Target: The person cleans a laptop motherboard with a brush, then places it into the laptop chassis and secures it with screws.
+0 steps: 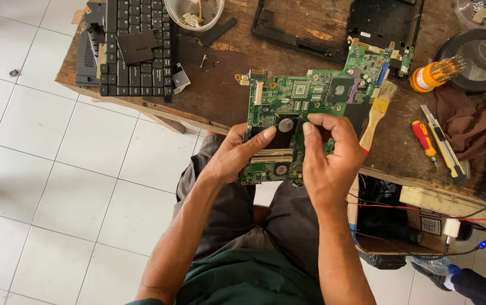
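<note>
Green circuit board flecked with silver and black chips, over brown worn desk; black keyboard; red-and-yellow screwdriver; pale-bristled brush with yellow band; orange-capped bit holder; brown cloth; white tiled floor with grey grout lines.

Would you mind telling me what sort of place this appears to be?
Probably an electronics repair bench: a green circuit board held in both hands, a detached laptop keyboard, and screwdrivers on a worn wooden table.
</note>
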